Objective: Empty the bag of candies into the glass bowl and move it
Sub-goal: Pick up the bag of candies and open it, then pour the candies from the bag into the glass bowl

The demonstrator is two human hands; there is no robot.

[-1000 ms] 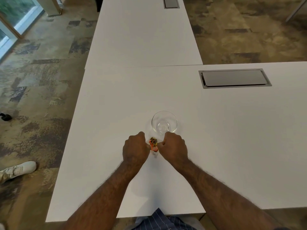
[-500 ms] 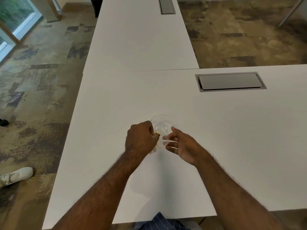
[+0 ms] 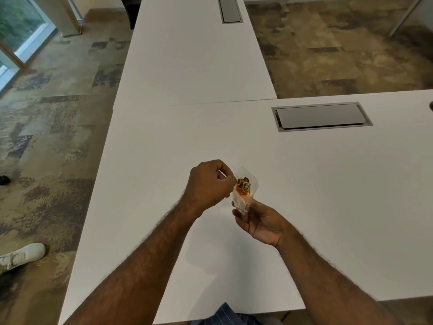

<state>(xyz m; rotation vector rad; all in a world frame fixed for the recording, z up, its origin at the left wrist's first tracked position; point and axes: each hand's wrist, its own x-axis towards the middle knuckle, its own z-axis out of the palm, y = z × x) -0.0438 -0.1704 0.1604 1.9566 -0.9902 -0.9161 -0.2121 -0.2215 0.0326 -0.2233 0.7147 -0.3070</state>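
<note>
A small clear plastic bag of candies, with orange and gold wrappers inside, is held up over the white table. My left hand is closed and pinches the bag's upper edge from the left. Below it, my right hand is turned palm up and grips the bag's lower end with its fingertips. The glass bowl is not clearly visible; the bag and my hands cover the spot where it stood.
A grey cable hatch is set into the table at the far right. A second white table adjoins behind. The table's left edge drops to patterned floor, where a white shoe lies.
The bag has come up off the table. My right hand has dropped under it and turned palm up, while my left hand has risen to its top edge. The bowl has gone out of sight.
</note>
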